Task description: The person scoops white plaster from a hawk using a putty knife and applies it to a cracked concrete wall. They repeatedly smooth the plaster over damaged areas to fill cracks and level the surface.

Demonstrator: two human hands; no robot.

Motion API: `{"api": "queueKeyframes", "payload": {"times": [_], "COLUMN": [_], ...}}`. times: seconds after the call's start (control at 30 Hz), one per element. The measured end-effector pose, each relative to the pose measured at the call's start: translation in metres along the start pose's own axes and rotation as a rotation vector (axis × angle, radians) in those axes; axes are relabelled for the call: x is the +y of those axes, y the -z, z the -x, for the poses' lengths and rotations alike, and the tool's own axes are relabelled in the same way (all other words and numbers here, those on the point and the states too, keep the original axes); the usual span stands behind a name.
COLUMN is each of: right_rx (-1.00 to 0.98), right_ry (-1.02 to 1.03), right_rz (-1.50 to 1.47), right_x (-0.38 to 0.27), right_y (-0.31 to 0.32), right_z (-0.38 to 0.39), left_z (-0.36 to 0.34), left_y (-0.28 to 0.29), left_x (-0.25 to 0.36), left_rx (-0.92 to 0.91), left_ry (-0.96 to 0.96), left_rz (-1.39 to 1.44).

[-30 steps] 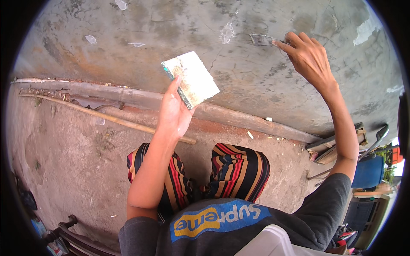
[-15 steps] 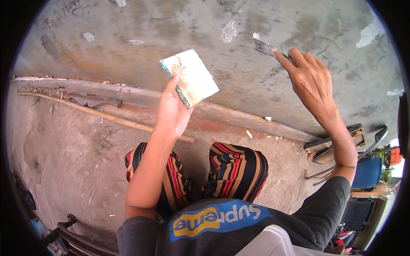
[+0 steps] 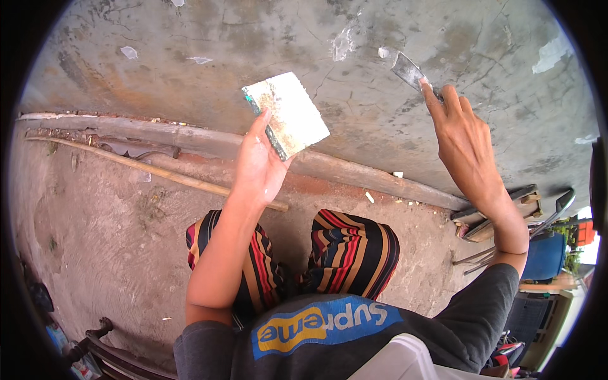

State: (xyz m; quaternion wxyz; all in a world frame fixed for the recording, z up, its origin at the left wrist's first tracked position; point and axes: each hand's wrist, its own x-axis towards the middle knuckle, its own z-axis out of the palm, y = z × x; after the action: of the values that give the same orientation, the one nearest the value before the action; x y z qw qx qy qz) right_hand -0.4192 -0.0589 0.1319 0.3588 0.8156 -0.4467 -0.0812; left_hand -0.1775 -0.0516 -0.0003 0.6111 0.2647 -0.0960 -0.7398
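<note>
White board (image 3: 296, 117) in left grip (image 3: 258, 166)

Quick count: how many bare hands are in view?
2: the left hand holds a white-coated board; the right hand holds a scraper at the wall. No others show.

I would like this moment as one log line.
left hand: holds white-topped board | right hand: holds scraper at wall | wall: white patches
</note>
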Motion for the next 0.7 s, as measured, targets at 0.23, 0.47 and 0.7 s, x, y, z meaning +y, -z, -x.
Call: {"api": "queueKeyframes", "payload": {"times": [0.23, 0.47, 0.7], "right_rx": [0.173, 0.307, 0.361], "right_ry": [-0.454, -0.931, -1.032], "right_rz": [-0.787, -1.184, -1.122], "right_x": [-0.06, -0.091, -0.098], "right_y": [-0.045, -0.077, -0.107], "right_z": [0.024, -0.008, -0.034], "left_z": [-0.007, -0.012, -0.007], "left_y": [0.002, -0.001, 0.0], "left_x": [-0.003, -0.008, -0.01], "left_rx": [0.012, 0.1, 0.117], "left_ry": [-0.025, -0.054, -0.06], "left_rz": [0.037, 0.071, 0.088]}}
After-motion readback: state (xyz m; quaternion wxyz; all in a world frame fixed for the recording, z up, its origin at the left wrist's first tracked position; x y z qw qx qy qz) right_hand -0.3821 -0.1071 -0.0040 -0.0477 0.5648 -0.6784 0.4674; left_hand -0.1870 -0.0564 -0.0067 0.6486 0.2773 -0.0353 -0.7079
